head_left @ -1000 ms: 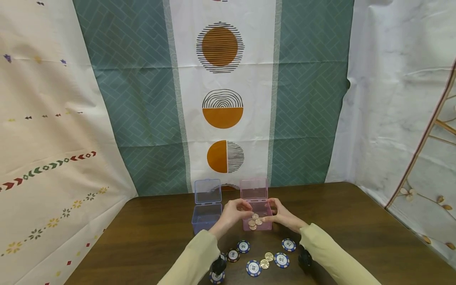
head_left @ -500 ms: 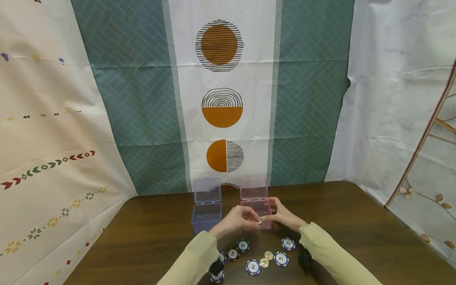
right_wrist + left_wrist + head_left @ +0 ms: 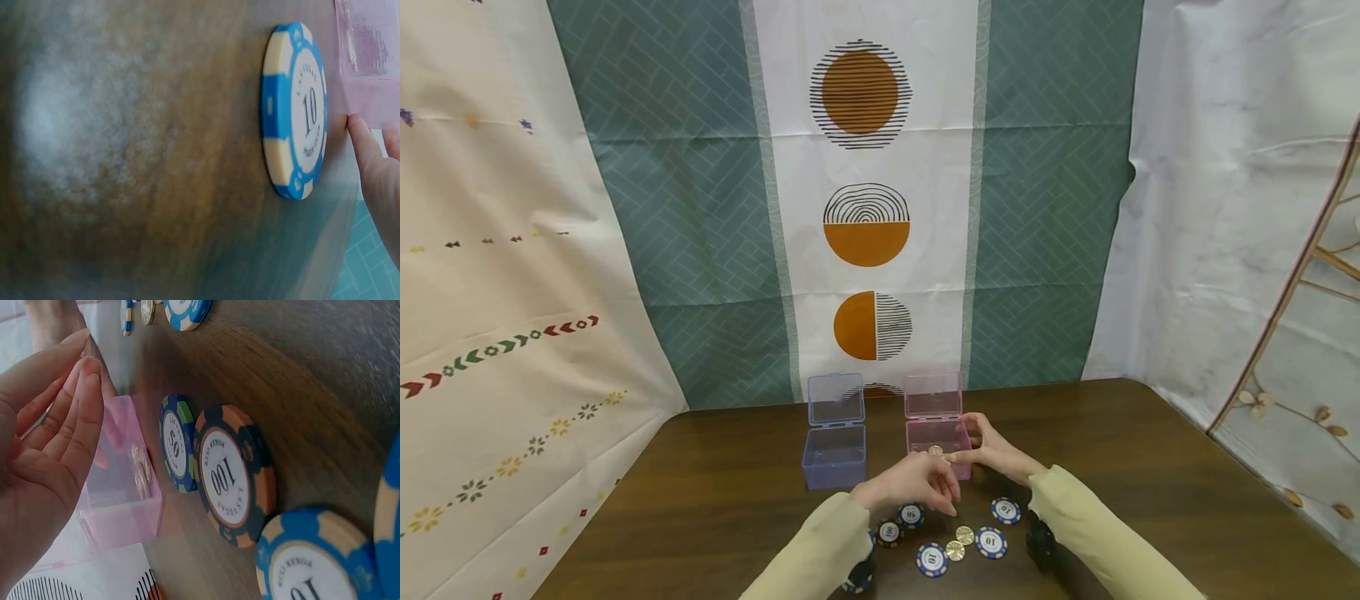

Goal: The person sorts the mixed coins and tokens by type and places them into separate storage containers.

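A pink see-through box (image 3: 938, 432) stands with its lid up, and gold coins (image 3: 140, 472) lie inside it. My right hand (image 3: 996, 454) grips the box at its right side, thumb toward the front; in the right wrist view a fingertip meets the box's lower corner. My left hand (image 3: 917, 482) hovers in front of the box, over the table, fingers loosely bent and pointing down, with nothing seen between them in the left wrist view. Just below it lie two gold coins (image 3: 956, 550) and blue-edged poker chips (image 3: 932, 559).
A blue see-through box (image 3: 835, 458), lid up, stands left of the pink one. A black-and-orange 100 chip (image 3: 228, 478) touches a blue-and-green 50 chip (image 3: 177, 444). Blue 10 chips (image 3: 300, 112) lie nearer me and by my right wrist. Hanging cloth (image 3: 868, 250) rises behind the brown table (image 3: 715, 500).
My left hand first moved right over the pink box, then came out toward me above the table. The gold coins seen at its fingers are gone from there. My right hand stays on the box.
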`<state>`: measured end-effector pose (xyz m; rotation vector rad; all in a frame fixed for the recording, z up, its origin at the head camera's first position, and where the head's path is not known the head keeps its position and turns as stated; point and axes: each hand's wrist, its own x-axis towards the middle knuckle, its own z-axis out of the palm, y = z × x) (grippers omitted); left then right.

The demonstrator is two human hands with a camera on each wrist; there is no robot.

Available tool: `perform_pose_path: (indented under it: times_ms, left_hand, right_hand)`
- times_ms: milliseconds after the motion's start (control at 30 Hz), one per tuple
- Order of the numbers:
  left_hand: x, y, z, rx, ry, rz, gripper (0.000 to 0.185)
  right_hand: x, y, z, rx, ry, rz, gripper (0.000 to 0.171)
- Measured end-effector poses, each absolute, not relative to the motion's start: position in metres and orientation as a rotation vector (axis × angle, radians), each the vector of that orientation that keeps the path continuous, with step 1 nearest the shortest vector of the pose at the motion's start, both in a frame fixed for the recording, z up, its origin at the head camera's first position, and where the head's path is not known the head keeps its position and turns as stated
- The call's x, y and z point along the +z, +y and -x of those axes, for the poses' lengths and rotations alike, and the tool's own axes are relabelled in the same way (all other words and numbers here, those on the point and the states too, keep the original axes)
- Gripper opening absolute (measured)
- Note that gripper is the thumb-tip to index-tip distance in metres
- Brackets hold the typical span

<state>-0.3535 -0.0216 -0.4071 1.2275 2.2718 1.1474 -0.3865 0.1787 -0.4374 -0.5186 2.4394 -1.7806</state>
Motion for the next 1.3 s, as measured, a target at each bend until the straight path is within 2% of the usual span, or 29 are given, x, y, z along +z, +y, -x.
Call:
perform_pose_path:
  times_ms: [400,767,1133,1300]
  left_hand:
    - [-0.418,-0.009,0.350,1.011,2.266,-1.341,0.014]
    - [-0.421,0.001,0.346,0.821,2.371,-1.346,0.017]
    - [-0.425,0.003,0.347,0.777,2.410,-1.383,0.016]
    - [-0.425,0.004,0.349,0.745,2.442,-1.404,0.015]
  right_hand:
    - [-0.435,0.179,0.386,-1.790,2.410,0.559,0.071]
    - [-0.408,0.173,0.361,-1.759,2.417,0.609,0.067]
    - [-0.407,0.173,0.360,-1.773,2.383,0.603,0.067]
    - [-0.420,0.176,0.372,-1.781,2.400,0.587,0.067]
